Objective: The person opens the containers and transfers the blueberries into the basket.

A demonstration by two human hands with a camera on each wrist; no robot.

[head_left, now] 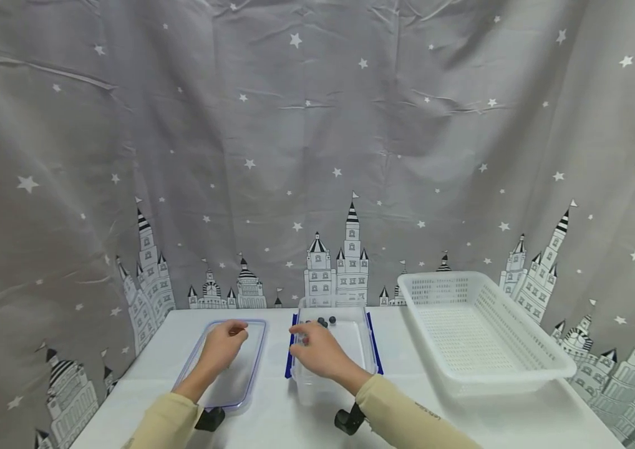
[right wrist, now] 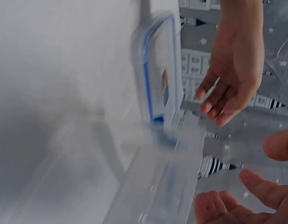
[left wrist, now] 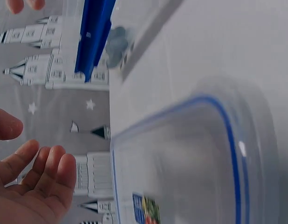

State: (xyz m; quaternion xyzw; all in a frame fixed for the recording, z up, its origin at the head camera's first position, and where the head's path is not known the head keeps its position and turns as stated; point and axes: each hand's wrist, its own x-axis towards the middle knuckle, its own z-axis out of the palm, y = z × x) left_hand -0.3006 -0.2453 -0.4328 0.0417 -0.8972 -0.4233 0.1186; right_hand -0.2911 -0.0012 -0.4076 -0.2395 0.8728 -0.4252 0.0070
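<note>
A clear plastic food container (head_left: 355,343) stands in the middle of the table, its blue side latches (head_left: 375,343) folded outward. Several blueberries (head_left: 332,320) lie at its far end; through the wall they appear as a blurred dark cluster (left wrist: 117,46) in the left wrist view. My right hand (head_left: 317,350) hovers over the container's left part, thumb and fingers apart, holding nothing. A small reddish spot (head_left: 305,341) shows between its thumb and fingers. To the left lies the blue-rimmed clear lid (head_left: 239,374). Above it my left hand (head_left: 224,346) hangs with loosely bent fingers, nothing in its grasp.
A white perforated plastic basket (head_left: 469,337) stands on the right of the white-covered table (head_left: 396,411). Behind the table hangs a grey curtain (head_left: 317,137) printed with castles and stars. The lid carries a small coloured label (left wrist: 146,208).
</note>
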